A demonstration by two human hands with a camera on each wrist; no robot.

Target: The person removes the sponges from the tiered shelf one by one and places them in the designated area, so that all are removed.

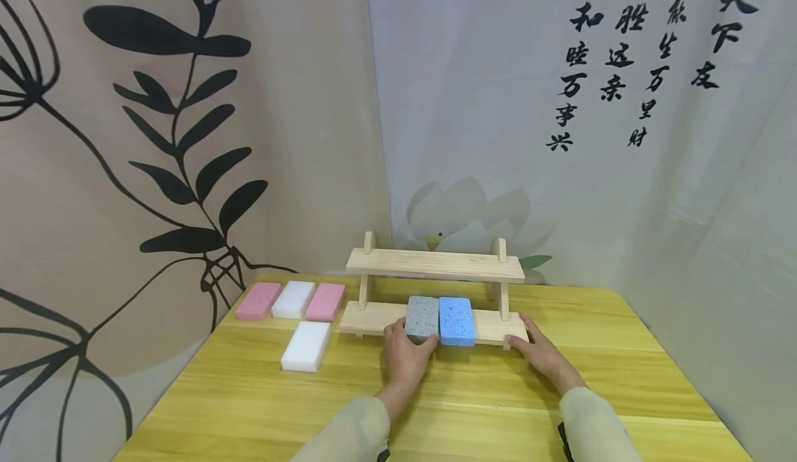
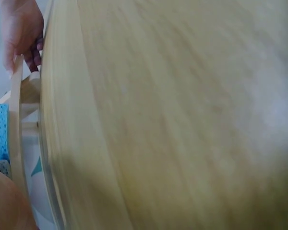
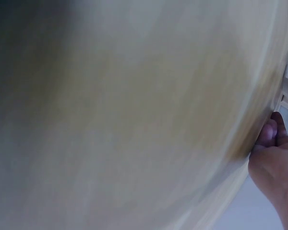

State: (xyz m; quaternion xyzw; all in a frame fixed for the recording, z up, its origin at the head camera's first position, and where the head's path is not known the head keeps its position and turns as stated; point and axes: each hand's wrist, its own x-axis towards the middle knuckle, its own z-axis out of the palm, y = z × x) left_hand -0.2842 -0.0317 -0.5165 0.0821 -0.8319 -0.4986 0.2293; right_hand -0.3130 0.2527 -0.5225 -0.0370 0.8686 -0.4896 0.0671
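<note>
In the head view, a two-tier wooden shelf [image 1: 436,265] stands right of centre, low in the frame, on the wood-grained worktop [image 1: 486,407]. The left hand [image 1: 405,358] has its grip round a gray sponge [image 1: 423,315], thumb and fingers on opposite sides, at the lower tier. A blue sponge [image 1: 456,321] sits just beside it, to the right. The right hand [image 1: 544,355] grips the right end of that tier. Left of the shelf lie two pink sponges [image 1: 258,301] [image 1: 326,302] and two white sponges [image 1: 294,299] [image 1: 306,346].

In the left wrist view, the right hand pinches the tier's end at upper left — the blue sponge is at the left edge, the gray one below it, partly hidden.

In the right wrist view, blurred worktop fills most of the frame — the right hand is at the right edge, its hold unclear there.
</note>
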